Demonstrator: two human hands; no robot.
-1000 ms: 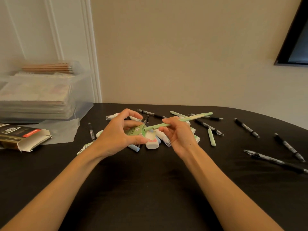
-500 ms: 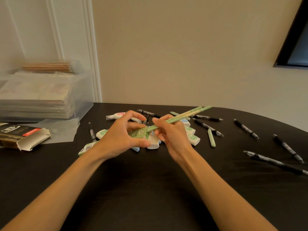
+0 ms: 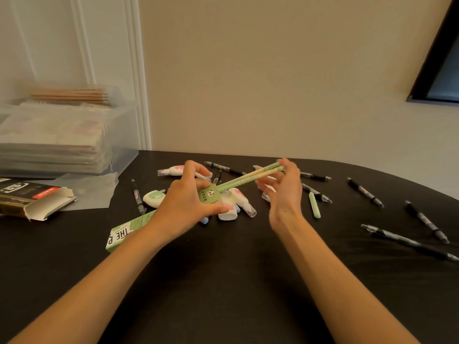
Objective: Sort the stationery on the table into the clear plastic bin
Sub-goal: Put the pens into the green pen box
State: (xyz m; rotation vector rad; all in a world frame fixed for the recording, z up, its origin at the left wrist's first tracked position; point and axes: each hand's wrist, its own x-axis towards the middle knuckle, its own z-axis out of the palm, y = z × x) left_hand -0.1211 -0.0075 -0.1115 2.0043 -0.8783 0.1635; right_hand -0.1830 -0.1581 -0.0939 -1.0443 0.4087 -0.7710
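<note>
Left hand [image 3: 183, 207] is clamped round the open end of a long green cardboard pencil box [image 3: 210, 196], held low over the black counter [image 3: 236, 269]. Right hand [image 3: 285, 194] pinches the far tips of two pale green pencils [image 3: 246, 178], whose near ends sit in the box mouth. Whether they are going in or coming out cannot be told. Recommendation: keep the pencils in line with the box, grip the box firmly, and slide them without bending. The clear plastic bin [image 3: 121, 135] stands at far left, well apart. Loose black pens [image 3: 365, 192] lie scattered to the right.
</note>
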